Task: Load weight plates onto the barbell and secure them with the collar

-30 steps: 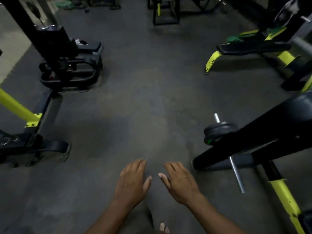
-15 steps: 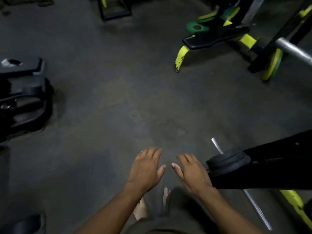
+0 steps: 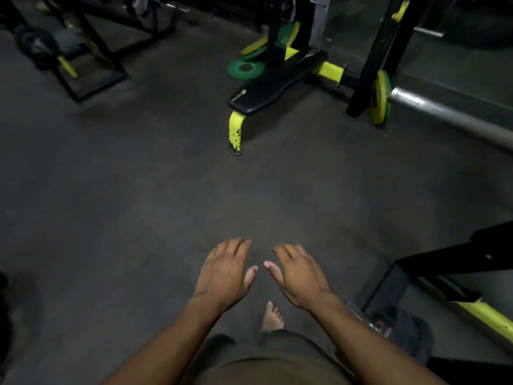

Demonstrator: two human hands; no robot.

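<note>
My left hand (image 3: 226, 269) and my right hand (image 3: 298, 273) hover palm-down over the dark gym floor, side by side, fingers apart, holding nothing. A green weight plate (image 3: 245, 68) lies flat on the floor beside a bench far ahead. Another yellow-green plate (image 3: 381, 98) stands on edge on a silver barbell sleeve (image 3: 449, 118) at the right. Yellow plates (image 3: 256, 45) lean against the rack behind the bench. At lower right, a dark plate on a bar end (image 3: 399, 327) is mostly hidden behind my right forearm.
A black bench with yellow legs (image 3: 277, 84) stands ahead. A black and yellow rack frame (image 3: 444, 276) juts in from the right. Dark machine frames (image 3: 83, 51) fill the upper left. My bare foot (image 3: 272, 318) shows below my hands.
The view has swung rightward and forward: the bench and green plates are nearer, the small loaded bar has slid down behind my right arm. Both hands stay empty in front of me.
</note>
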